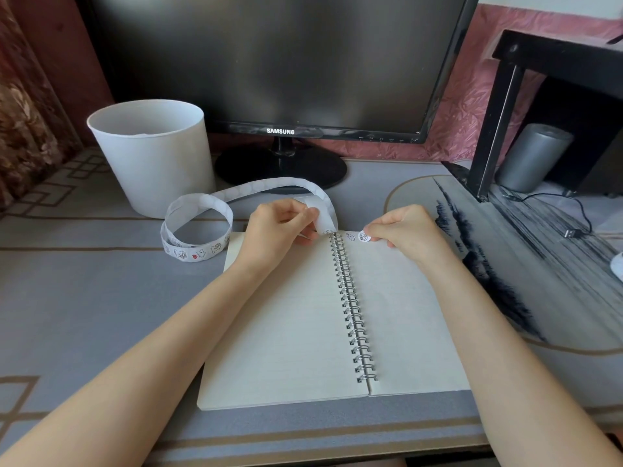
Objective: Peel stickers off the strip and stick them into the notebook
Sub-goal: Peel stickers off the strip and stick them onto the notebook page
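Note:
An open spiral notebook [303, 315] lies on the grey desk, blank pages on both sides. One small sticker [351, 236] sits at the top of the right page beside the spiral. My right hand [401, 227] pinches a round white sticker [364, 236] just right of that one, at the page's top edge. My left hand [279, 227] grips the white sticker strip [323, 210] above the top of the left page. The strip loops back and curls into a coil [195, 230] left of the notebook, with printed stickers showing on it.
A white bucket [151, 156] stands at the back left. Behind the notebook a black monitor [269, 62] rests on its round base [279, 166]. A round patterned mat [505, 264] lies right, under a black shelf leg [495, 129], with a grey cylinder [532, 156] and cable [573, 227].

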